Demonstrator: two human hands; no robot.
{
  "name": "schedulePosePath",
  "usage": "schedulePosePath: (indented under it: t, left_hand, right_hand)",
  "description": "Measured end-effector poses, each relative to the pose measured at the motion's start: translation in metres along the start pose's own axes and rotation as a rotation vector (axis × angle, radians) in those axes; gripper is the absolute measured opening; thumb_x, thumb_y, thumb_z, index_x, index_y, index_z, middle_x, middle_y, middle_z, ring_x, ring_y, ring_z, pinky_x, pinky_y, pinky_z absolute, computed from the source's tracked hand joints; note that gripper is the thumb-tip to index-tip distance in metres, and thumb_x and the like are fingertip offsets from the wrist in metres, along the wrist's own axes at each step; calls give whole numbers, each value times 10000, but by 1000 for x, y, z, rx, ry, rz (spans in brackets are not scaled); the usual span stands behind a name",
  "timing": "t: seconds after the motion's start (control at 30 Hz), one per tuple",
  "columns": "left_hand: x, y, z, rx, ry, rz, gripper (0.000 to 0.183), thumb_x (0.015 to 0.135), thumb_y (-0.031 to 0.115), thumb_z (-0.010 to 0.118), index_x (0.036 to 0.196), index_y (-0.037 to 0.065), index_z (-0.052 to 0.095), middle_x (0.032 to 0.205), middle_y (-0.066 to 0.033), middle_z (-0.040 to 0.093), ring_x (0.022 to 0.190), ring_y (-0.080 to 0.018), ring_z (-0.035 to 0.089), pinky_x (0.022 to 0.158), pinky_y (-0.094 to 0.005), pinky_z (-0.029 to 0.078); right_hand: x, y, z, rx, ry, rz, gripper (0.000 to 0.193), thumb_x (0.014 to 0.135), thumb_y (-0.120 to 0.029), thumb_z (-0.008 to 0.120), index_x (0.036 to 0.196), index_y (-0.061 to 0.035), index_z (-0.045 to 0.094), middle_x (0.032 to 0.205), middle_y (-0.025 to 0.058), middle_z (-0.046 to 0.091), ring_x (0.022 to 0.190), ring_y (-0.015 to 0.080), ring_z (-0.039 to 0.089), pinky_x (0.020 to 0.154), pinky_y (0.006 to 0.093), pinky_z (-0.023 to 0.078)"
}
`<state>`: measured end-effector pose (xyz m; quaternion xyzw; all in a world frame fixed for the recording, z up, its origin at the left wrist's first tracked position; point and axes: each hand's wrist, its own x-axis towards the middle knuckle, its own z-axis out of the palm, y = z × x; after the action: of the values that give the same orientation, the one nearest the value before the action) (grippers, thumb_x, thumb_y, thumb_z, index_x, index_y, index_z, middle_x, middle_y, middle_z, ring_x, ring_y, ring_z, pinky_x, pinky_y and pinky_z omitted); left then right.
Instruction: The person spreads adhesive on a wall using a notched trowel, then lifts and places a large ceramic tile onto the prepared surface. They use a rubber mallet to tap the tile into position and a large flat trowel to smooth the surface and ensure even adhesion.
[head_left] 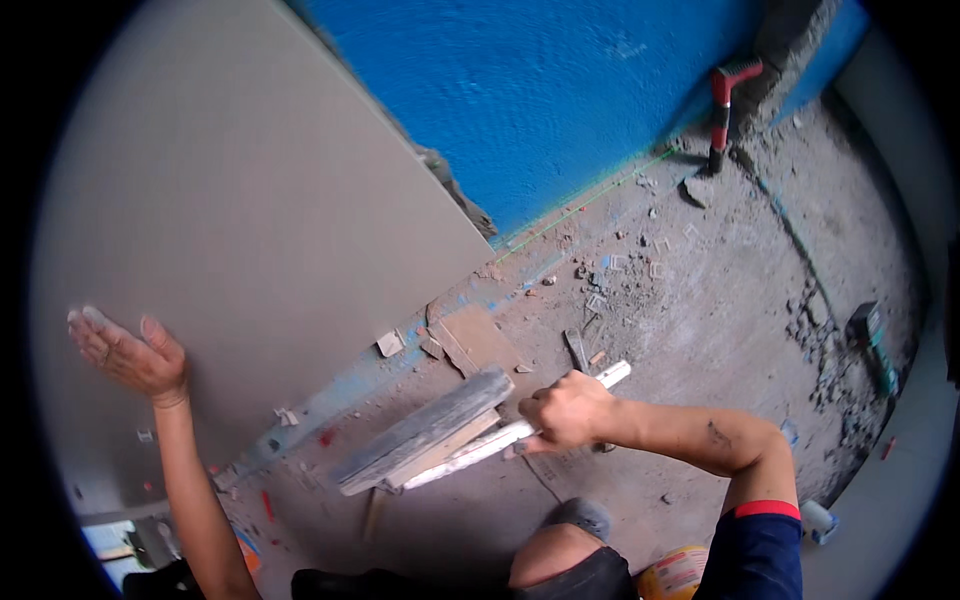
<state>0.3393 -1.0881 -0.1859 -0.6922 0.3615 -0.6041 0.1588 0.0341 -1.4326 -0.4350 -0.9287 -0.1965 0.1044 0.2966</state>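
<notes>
Tile: large grey wall tile (250, 200), upright against the blue wall (560, 90); my left hand (130, 355) presses flat on it, fingers spread, grasping nothing.
Mallet: my right hand (570, 410) is clenched on the pale handle of a grey-headed mallet (425, 432), just beside the tile's bottom edge.
Risk: I judge a hard knock could chip that lower corner or shift the tile.
Room: rubble-strewn floor (700, 300) open to my right; small spacers (390, 343) sit at the tile's foot.

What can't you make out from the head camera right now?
- Mallet head face: turned away.
- Handle where the right hand wraps it: hidden by fingers.
- Large grey tile under the left hand: its upper and left edges leave the frame.
- Floor debris: too small to identify.
</notes>
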Motion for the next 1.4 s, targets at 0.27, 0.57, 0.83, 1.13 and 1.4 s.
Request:
schedulePosePath:
  t: [0.27,0.57,0.83,1.13,1.4]
  left_hand:
    - [-75,6,9,8,71,-147,650,1004,285,331,1520,-74,166,1580,-283,167,1479,-414,150,1197,-506,133]
    - [-67,15,12,5,82,-138,650,1006,272,340,1508,-101,163,1566,-303,171,1462,-453,163,1190,-529,149]
    - [-77,10,15,88,51,-56,595,1025,200,312,1500,-118,147,1533,-334,220,1415,-504,243,1153,-592,214]
    - [-70,18,13,137,58,-48,572,1007,137,322,1476,-156,176,1511,-355,248,1419,-515,222,1157,-590,222]
    - [-76,10,17,60,31,-44,611,992,184,340,1472,-161,186,1542,-358,150,1448,-494,154,1175,-572,174]
  right_hand:
    - [-8,2,-52,-299,-193,-212,477,845,-584,581,760,-115,601,617,47,594,491,232,601,450,377,516]
    - [111,90,-18,-228,-210,436,707,858,-791,409,847,-136,676,640,47,593,630,180,636,591,348,531]
    - [44,43,-24,-225,105,-111,578,852,-674,539,810,-107,645,595,32,593,469,197,592,425,354,493]
    - [104,64,-11,-91,-158,245,650,884,-710,462,951,-93,655,746,103,688,682,274,692,617,406,554]
    - [125,72,-30,-72,114,295,674,802,-772,513,880,-124,682,630,72,639,553,204,639,473,361,485]
